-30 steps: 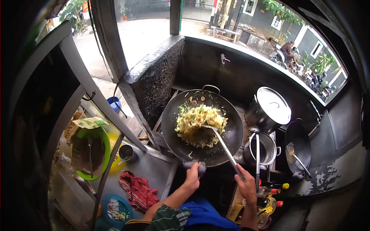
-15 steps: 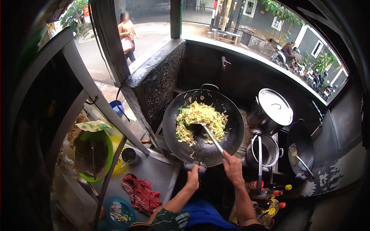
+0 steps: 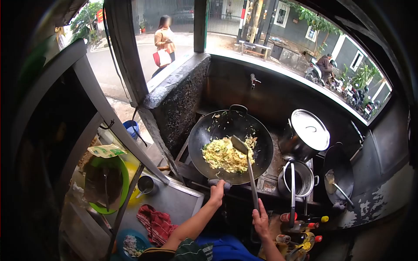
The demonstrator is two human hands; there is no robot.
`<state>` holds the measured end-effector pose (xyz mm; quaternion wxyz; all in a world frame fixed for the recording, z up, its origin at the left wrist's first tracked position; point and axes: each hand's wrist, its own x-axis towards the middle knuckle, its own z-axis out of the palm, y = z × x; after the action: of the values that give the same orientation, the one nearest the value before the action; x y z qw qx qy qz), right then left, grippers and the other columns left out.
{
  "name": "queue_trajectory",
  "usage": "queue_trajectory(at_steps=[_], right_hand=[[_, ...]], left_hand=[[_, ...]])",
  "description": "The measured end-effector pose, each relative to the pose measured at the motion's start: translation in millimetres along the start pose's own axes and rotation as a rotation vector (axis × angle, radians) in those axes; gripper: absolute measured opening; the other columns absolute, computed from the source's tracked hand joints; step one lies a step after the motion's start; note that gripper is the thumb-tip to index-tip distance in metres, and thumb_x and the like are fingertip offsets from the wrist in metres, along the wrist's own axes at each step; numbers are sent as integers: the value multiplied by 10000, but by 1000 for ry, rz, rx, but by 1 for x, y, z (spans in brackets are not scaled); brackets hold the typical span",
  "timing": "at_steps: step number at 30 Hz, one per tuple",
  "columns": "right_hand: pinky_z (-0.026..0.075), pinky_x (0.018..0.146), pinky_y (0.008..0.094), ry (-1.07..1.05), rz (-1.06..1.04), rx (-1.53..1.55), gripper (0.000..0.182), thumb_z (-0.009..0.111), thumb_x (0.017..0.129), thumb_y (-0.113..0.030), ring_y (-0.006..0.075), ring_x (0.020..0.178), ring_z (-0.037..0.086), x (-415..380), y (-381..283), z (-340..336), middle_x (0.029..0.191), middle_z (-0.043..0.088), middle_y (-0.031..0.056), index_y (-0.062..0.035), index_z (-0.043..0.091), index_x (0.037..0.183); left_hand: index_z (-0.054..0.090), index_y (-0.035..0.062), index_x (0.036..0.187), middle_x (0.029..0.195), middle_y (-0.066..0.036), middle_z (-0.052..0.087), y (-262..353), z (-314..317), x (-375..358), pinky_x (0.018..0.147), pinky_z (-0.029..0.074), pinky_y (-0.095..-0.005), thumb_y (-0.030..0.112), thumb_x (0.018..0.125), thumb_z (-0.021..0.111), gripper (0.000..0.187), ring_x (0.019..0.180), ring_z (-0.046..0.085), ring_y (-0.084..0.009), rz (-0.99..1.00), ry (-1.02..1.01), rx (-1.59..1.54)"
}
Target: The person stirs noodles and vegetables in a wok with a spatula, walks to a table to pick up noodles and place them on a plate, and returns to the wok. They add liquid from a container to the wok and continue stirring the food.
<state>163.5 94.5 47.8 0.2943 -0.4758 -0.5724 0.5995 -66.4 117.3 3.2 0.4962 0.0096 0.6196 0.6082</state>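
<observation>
A large dark wok (image 3: pixel 263 132) sits on the stove before me, tilted toward me. Yellow noodles with bits of green (image 3: pixel 222 155) lie heaped in its lower half. My left hand (image 3: pixel 216 194) is closed round the wok's near handle, with a grey cloth (image 3: pixel 220 184) wrapped at the grip. In my right hand (image 3: pixel 261 221) is the long handle of a metal wok spatula (image 3: pixel 251 174). Its broad blade is raised over the right side of the noodles, and the handle crosses the wok's near rim.
Right of the wok stand a lidded steel pot (image 3: pixel 310 130), a smaller open pot (image 3: pixel 308 182) and a second wok (image 3: pixel 337 167). Several bottles (image 3: pixel 300 237) stand near my right arm. At left are a red cloth (image 3: pixel 153 222), a metal cup (image 3: pixel 146 184) and a green basin (image 3: pixel 125 174).
The spatula blade has come up from the noodles, and my right hand has moved down toward me. The wok now tips nearer, with the noodles gathered lower in it. A passer-by outside has moved right.
</observation>
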Motion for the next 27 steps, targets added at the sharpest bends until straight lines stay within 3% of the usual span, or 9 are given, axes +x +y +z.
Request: queue_trajectory(at_steps=[7, 9, 12, 14, 15, 16, 19, 23, 27], right_hand=[[299, 464, 170, 93, -249, -190, 524, 541, 934, -173, 16, 527, 331, 22, 61, 12, 718, 469, -58, -149, 364, 1426], [294, 467, 168, 115, -285, -132, 511, 541, 934, -170, 13, 532, 332, 18, 63, 20, 723, 489, -48, -142, 380, 1418], [401, 540, 208, 124, -257, -436, 539, 547, 929, -170, 65, 600, 471, 24, 52, 31, 817, 580, 3, -142, 355, 1432], [385, 851, 291, -13, -103, 126, 567, 557, 907, -152, 207, 938, 515, 20, 42, 43, 1105, 523, 97, -69, 306, 1408], [382, 929, 319, -38, -161, 128, 587, 569, 894, -154, 247, 1044, 506, 9, 41, 45, 1196, 481, 124, -54, 284, 1398], [379, 1007, 347, -63, -218, 130, 609, 580, 882, -156, 287, 1149, 497, 1, 45, 45, 1286, 440, 151, -40, 263, 1388], [428, 921, 365, -39, -147, -231, 569, 595, 865, -188, 283, 1101, 514, -46, 14, 21, 1226, 446, 152, -63, 330, 1353], [471, 830, 370, 343, -31, -459, 296, 572, 878, -199, 323, 937, 584, -122, 21, -36, 981, 581, 148, -42, 570, 1129], [476, 713, 442, 811, 178, -772, 131, 569, 873, -140, 369, 834, 595, -195, 71, -97, 874, 599, 155, -61, 608, 970]], left_hand=[[631, 114, 896, 756, 12, 594, -4, -10, 19, 538, 419, -239, 737, 700, 607, 654, 691, 560, -89, -92, -163, 135], [623, 85, 1024, 917, -25, 621, -7, -20, 12, 603, 446, -243, 746, 692, 604, 739, 755, 581, -101, -158, -210, 119], [337, 68, 1412, 1364, -124, 448, -19, -31, -14, 861, 452, -327, 760, 709, 565, 1013, 1047, 564, -161, -283, -512, 303], [387, 99, 1376, 1246, -76, 530, -38, -24, -31, 858, 451, -310, 612, 833, 544, 763, 983, 572, -158, -328, -637, 176], [408, 98, 1354, 1195, -63, 559, -55, -19, -44, 857, 452, -303, 515, 883, 556, 646, 965, 572, -159, -369, -738, 92], [458, 85, 1297, 1153, -71, 571, -73, -17, -49, 842, 443, -293, 422, 888, 572, 542, 955, 566, -141, -185, -780, 138], [440, 64, 1223, 1094, -106, 593, -60, -21, -82, 749, 472, -272, 277, 889, 586, 422, 875, 597, -149, -20, -597, 240], [440, 44, 1133, 1005, -129, 623, -18, -45, -132, 605, 495, -241, 136, 886, 609, 313, 728, 622, -148, 111, -447, 263], [513, 43, 1049, 879, -77, 646, 4, -102, -147, 472, 440, -197, 115, 834, 682, 283, 563, 566, -97, 137, -488, 583]])
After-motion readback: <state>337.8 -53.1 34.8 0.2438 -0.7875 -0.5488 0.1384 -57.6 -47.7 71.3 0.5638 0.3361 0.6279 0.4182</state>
